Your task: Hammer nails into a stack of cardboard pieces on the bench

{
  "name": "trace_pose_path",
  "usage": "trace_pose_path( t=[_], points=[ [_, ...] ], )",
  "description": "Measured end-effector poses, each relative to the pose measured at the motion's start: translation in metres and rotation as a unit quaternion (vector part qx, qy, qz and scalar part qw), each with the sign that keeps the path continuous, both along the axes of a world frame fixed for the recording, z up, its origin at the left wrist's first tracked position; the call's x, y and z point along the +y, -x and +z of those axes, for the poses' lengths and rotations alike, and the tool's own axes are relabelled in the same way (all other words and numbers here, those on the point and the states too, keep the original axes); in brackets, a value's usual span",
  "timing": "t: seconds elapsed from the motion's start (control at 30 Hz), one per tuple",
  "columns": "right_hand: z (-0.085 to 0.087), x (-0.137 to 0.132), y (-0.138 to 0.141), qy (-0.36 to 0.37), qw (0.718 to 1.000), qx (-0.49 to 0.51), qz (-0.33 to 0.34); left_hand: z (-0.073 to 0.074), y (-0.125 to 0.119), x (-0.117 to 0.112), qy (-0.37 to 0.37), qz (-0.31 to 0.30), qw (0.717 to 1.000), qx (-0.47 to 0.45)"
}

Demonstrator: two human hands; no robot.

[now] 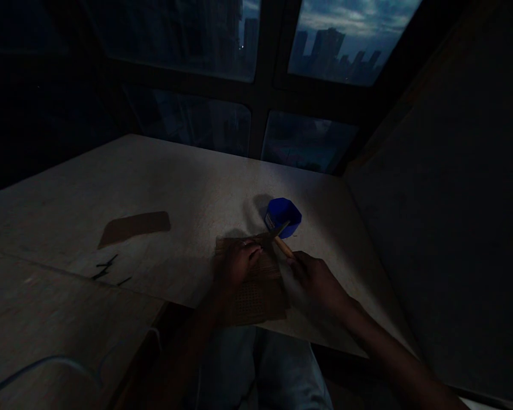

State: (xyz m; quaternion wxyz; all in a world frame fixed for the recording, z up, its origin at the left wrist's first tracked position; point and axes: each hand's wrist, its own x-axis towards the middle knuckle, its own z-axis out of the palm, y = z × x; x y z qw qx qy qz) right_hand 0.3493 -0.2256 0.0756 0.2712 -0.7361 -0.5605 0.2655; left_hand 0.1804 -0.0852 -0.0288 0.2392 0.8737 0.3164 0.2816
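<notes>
My right hand (314, 279) is closed around the light wooden handle of a hammer (284, 247). Its metal head, tapering to a point, lies across the handle's far end, over the near rim of a blue many-sided container (273, 219). My left hand (238, 263) rests on a brown, ridged, cardboard-like stack (273, 296). The left fingertips are pinched together near the stack's upper right part, close to the hammer head; what they hold is too dark to make out. A grid of small marks shows on the stack's lower part.
A flat brown piece (135, 226) lies on the pale tabletop (188, 182) to the left. Nearer me are several thin dark strips (105, 267). A cable (55, 359) curves at the lower left. A window stands behind the table and a dark wall (453, 199) on the right.
</notes>
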Motion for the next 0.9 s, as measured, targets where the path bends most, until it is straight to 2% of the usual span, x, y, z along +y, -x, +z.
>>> trace_pose_path(
  t=[0.2, 0.57, 0.77, 0.9],
  points=[
    [0.001, 0.005, 0.005, 0.010, 0.999, -0.047, 0.017, -0.004, 0.000, 0.002, 0.014, -0.009, 1.000, -0.017],
    [0.002, -0.003, 0.010, -0.024, 0.999, -0.022, 0.029, 0.000, 0.000, 0.000, 0.008, -0.010, 1.000, -0.007],
    [-0.006, 0.002, 0.011, 0.039, 0.998, -0.039, 0.033, 0.000, 0.001, 0.001, 0.014, -0.004, 1.000, 0.025],
    [-0.003, 0.000, 0.009, 0.001, 1.000, -0.015, 0.016, 0.002, 0.001, 0.001, 0.029, -0.021, 0.999, 0.001]
  ],
)
